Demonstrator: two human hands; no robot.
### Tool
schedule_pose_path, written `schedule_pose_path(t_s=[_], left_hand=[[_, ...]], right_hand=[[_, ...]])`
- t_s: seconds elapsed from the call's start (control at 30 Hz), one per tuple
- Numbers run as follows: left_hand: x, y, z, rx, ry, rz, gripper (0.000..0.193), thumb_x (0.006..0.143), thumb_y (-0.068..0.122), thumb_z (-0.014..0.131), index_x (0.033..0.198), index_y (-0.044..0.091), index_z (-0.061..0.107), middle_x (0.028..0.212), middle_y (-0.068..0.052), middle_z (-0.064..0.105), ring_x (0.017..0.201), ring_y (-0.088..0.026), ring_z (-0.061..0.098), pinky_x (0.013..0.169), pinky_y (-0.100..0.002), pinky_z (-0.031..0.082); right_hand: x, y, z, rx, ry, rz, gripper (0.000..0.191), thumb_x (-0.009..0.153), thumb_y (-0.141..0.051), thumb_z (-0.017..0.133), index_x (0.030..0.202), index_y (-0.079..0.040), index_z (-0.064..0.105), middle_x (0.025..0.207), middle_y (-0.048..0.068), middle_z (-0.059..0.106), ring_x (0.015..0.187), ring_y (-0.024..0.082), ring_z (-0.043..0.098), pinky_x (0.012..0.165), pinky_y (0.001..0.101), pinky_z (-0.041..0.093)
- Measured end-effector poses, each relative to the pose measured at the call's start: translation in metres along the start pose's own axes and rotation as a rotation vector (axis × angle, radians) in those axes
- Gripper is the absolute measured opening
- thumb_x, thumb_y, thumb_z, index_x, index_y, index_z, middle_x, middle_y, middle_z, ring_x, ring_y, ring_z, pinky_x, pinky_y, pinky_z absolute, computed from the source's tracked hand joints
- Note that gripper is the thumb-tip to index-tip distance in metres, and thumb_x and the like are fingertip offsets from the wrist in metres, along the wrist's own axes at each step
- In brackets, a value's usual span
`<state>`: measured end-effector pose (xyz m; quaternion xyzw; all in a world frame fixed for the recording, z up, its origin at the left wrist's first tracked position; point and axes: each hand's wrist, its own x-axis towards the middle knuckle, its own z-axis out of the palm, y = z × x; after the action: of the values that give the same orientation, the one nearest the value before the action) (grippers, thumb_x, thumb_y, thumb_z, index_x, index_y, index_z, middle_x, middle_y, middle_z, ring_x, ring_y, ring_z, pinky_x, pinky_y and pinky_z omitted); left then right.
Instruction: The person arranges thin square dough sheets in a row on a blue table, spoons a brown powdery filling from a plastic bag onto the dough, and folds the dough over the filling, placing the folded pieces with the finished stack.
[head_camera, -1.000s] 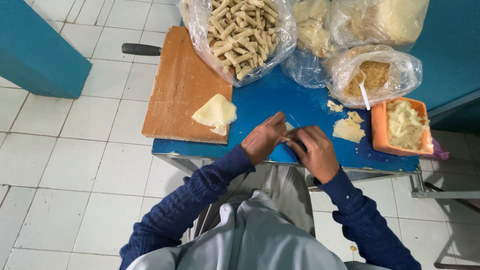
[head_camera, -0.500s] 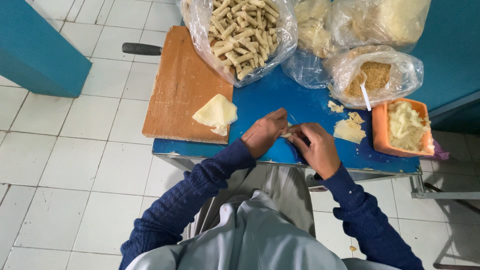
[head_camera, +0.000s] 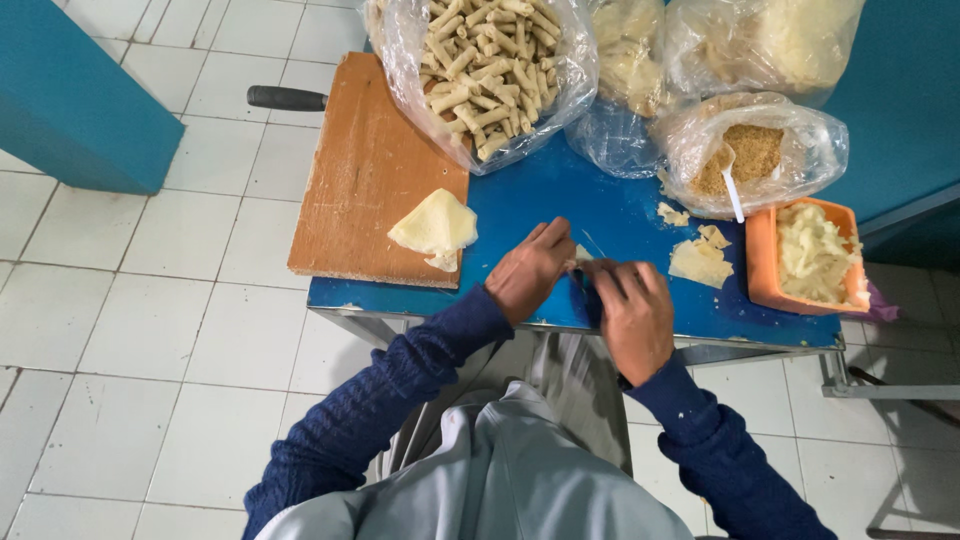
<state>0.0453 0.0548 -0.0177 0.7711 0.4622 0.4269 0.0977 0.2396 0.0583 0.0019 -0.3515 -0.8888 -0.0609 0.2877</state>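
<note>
My left hand (head_camera: 530, 270) and my right hand (head_camera: 632, 312) meet over the front part of the blue table (head_camera: 540, 195), both pinching a small pale piece of wrapper (head_camera: 582, 256) between their fingertips. The piece is mostly hidden by the fingers. A folded stack of pale yellow wrappers (head_camera: 435, 228) lies on the wooden board (head_camera: 365, 175) just left of my left hand. More wrapper scraps (head_camera: 700, 258) lie on the table to the right of my right hand.
An orange tray of pale filling (head_camera: 806, 252) sits at the right edge. Behind stand a plastic bag of rolled sticks (head_camera: 480, 60), a bag of crumbs with a white spoon (head_camera: 752, 150) and other bags (head_camera: 760, 40). A black handle (head_camera: 287, 98) protrudes left. Tiled floor surrounds.
Both hands stay together at the table's front. The fingers have shifted slightly around the small piece, the right hand curling lower toward me.
</note>
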Motion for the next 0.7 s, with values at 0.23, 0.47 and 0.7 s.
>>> schedule_pose_path(t_s=[0.23, 0.47, 0.7], left_hand=[[-0.018, 0.011, -0.029, 0.187, 0.149, -0.005, 0.012, 0.094, 0.007, 0.066, 0.104, 0.001, 0.064, 0.117, -0.012, 0.058, 0.108, -0.034, 0.059, 0.089, -0.041, 0.052], [-0.046, -0.017, -0.097, 0.557, 0.32, -0.197, 0.013, 0.093, 0.013, 0.07, 0.104, 0.007, 0.066, 0.118, -0.009, 0.062, 0.112, -0.032, 0.058, 0.093, -0.042, 0.05], [-0.06, -0.032, -0.12, 0.443, 0.277, -0.519, 0.032, 0.083, 0.025, 0.077, 0.103, 0.004, 0.066, 0.106, -0.015, 0.058, 0.105, -0.036, 0.055, 0.088, -0.047, 0.045]], right_hand=[[0.012, 0.011, 0.01, -0.212, -0.063, -0.027, 0.054, 0.086, -0.003, 0.065, 0.137, -0.019, 0.067, 0.134, 0.004, 0.063, 0.115, 0.028, 0.055, 0.09, 0.0423, 0.045], [0.03, 0.034, 0.017, -0.154, -0.174, -0.078, 0.047, 0.085, -0.02, 0.073, 0.131, -0.014, 0.067, 0.122, 0.011, 0.061, 0.102, 0.034, 0.053, 0.08, 0.0466, 0.044], [0.072, 0.052, 0.03, 0.338, -0.235, 0.047, 0.026, 0.095, -0.01, 0.074, 0.121, -0.008, 0.073, 0.105, 0.011, 0.07, 0.09, 0.026, 0.07, 0.077, 0.0362, 0.055]])
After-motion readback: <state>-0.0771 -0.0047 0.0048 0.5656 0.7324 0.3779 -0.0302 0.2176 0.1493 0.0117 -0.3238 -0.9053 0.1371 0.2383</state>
